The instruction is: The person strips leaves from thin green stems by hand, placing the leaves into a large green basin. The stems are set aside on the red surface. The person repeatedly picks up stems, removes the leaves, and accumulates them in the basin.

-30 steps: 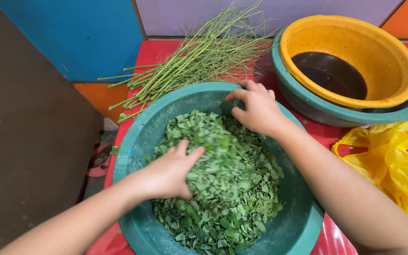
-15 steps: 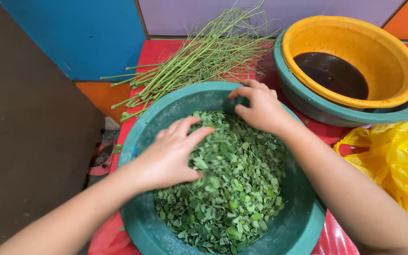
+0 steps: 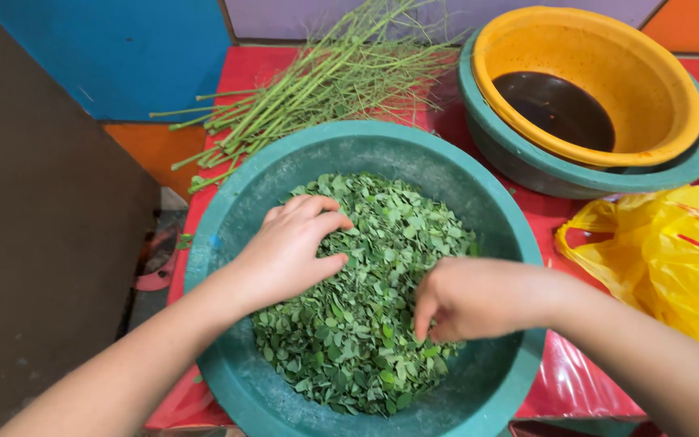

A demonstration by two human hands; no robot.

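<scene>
While the red tabletop [image 3: 240, 69] is being viewed from above, a bundle of bare green stalks [image 3: 325, 77] is being kept near its far left corner, well apart from the hands, laid aside as stripped stems are. Just in front of the stalks, by the near left edge of the tabletop, a large teal basin [image 3: 228, 218] is being used to hold a heap of small loose green leaves [image 3: 382, 235], its deep wall keeping them together.

The left hand [image 3: 289, 251] is being rested palm down on the left side of the heap, its fingers curled loosely into the leaves; the grip is being kept half open, and nothing can be seen enclosed in it. To the right of it, the right hand [image 3: 467, 298] is being held over the near right part of the heap, its fingertips drawn together and pointed down into the leaves, so the grip is narrow, as in a pinch; whether anything is being held between the fingertips cannot be told.

Farther right, towards the far right corner, an orange bowl [image 3: 657, 89] with dark liquid in its bottom is being carried inside a second teal basin [image 3: 487, 121], the two nested. At the right edge a crumpled yellow plastic bag [image 3: 673, 251] is being left lying just beside the large basin.
</scene>
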